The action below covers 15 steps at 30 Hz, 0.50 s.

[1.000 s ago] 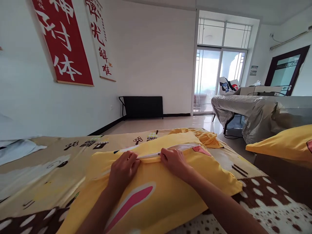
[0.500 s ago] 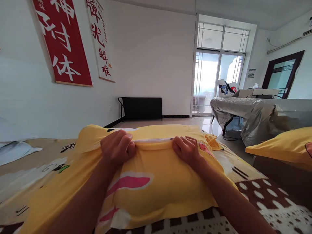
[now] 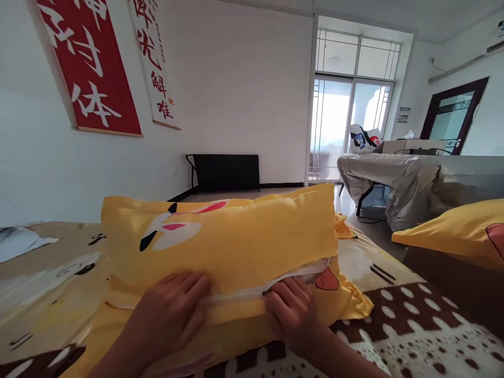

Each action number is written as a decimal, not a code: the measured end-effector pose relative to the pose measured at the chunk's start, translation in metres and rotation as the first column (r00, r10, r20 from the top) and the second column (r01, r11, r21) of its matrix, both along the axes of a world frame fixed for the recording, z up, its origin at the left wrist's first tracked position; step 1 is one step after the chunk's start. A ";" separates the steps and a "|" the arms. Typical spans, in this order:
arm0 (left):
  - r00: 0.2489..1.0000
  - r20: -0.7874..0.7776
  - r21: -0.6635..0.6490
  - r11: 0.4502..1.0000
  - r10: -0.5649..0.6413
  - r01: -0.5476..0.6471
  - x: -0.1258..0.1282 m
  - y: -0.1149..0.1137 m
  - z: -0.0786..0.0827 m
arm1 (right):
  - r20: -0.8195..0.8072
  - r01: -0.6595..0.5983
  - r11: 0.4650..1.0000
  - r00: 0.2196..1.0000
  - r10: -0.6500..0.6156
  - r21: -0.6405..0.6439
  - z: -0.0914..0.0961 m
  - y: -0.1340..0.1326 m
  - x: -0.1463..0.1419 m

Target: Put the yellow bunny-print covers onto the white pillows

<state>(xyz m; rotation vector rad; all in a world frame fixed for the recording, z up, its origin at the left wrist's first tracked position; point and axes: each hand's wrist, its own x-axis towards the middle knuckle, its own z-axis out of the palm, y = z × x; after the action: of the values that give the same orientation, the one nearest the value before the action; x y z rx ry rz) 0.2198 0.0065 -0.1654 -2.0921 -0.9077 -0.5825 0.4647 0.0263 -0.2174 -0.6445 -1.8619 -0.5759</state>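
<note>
The plump yellow cartoon-print pillow (image 3: 236,236) lay on the brown-and-cream patterned bed sheet (image 3: 413,315), the left hand (image 3: 169,310) spread flat on it, the right hand (image 3: 293,315) pinching the white zipper (image 3: 299,273) by its slider, which could have snagged bunched cloth if tugged crooked.

Brown-and-beige patterned bed (image 3: 394,315), yellow pillow (image 3: 236,236) lying across it — white cloth (image 3: 19,241) at far left

Both hands rest on a yellow pillow (image 3: 236,236) on the bed (image 3: 413,325); the right hand (image 3: 293,315) seemingly pinches its zipper (image 3: 264,292), while the left hand (image 3: 171,310) presses flat.
</note>
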 end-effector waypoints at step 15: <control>0.988 -0.086 -0.216 0.966 0.127 -0.143 0.118 -0.006 0.020 | -0.022 -0.062 0.988 0.998 0.060 -0.141 0.005 -0.011 0.013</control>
<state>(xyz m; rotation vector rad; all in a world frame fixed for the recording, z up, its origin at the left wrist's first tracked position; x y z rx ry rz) 0.3379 0.0005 -0.1454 -2.2109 -1.1064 -0.3449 0.4778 0.0157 -0.2119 -0.6808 -1.9113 -0.3992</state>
